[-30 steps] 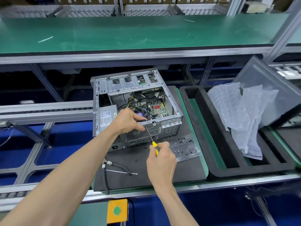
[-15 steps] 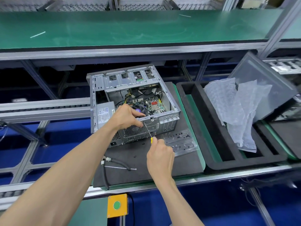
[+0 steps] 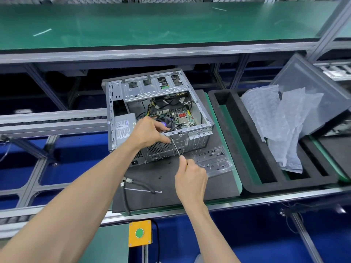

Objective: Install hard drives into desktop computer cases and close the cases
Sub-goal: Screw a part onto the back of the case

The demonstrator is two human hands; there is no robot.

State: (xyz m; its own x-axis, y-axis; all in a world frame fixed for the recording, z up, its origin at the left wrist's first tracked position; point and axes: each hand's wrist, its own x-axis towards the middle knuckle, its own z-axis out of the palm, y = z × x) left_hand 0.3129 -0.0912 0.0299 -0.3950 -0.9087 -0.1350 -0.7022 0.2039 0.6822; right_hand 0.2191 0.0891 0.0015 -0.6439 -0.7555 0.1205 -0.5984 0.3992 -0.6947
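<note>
While the left hand (image 3: 150,132) pinches at the near rim of the open grey metal computer case (image 3: 157,118) on the dark foam mat (image 3: 171,188), the right hand (image 3: 190,179) grips a slim yellow-handled screwdriver (image 3: 175,147) — likely fastening a screw — next needing steady, aligned turning.

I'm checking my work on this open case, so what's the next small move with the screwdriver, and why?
Probably turn the screwdriver to drive the screw home. Its tip sits at the top rear edge of the computer case, where the left hand pinches at the tip, and the right hand grips the handle. The case lies open.
</note>
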